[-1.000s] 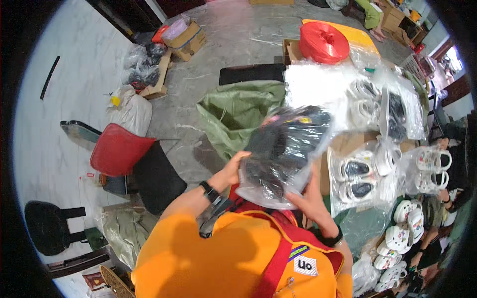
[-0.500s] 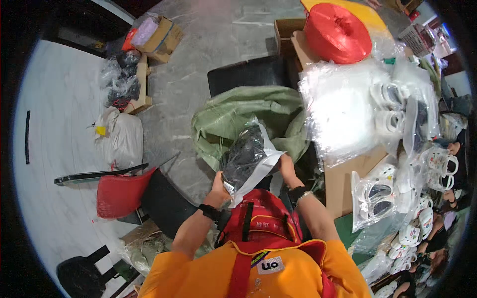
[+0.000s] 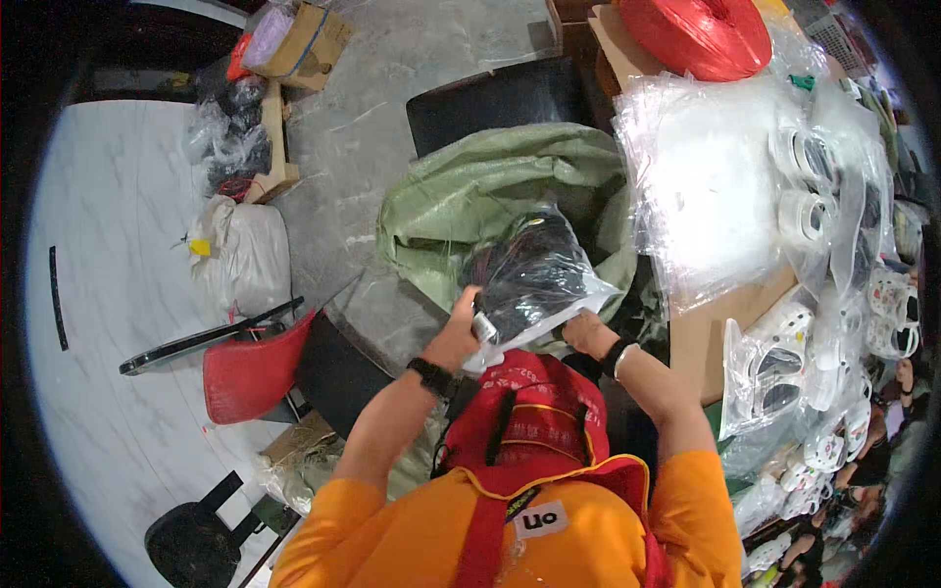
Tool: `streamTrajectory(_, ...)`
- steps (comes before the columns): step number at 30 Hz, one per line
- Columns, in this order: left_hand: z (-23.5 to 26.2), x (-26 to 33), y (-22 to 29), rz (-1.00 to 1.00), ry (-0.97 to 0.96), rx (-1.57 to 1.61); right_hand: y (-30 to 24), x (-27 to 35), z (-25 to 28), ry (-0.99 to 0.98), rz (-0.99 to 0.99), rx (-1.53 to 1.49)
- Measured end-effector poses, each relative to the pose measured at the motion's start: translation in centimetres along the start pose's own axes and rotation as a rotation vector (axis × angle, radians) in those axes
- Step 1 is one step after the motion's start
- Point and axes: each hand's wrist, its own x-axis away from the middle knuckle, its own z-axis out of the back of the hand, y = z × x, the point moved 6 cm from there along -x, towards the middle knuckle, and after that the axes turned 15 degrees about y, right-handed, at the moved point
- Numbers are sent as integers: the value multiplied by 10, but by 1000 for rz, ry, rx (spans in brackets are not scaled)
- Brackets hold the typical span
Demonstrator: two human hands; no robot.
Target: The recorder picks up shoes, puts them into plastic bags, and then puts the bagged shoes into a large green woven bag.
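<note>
The left hand (image 3: 459,328) grips the near corner of a clear plastic bag packed with dark footwear (image 3: 529,279), and the right hand (image 3: 586,333) closes on the bag's lower edge, so the bag hangs above the open mouth of a large green woven sack (image 3: 470,201) on the floor. The step looks like lowering the packed bag into the sack; the next move likely calls for tipping it forward past the sack's folded rim. To the right, a cardboard-topped surface (image 3: 701,338) crowds in with clear bags of white sandals (image 3: 774,367) along its near edge. Leftward the grey floor (image 3: 363,127) gives room, bounded by a red plastic chair (image 3: 250,372).
</note>
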Motion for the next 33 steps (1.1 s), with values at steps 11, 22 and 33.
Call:
streamTrajectory(11,-25,-7,53,-753,814,-1585,-14,82,53,-183,-165,47)
streamTrajectory(22,-61,-10,21,-1409,-70,-2487,0,107,103,56,-204,85)
streamTrajectory(33,1,-60,58,-1029,378,-2874,19,110,87,44,-335,173)
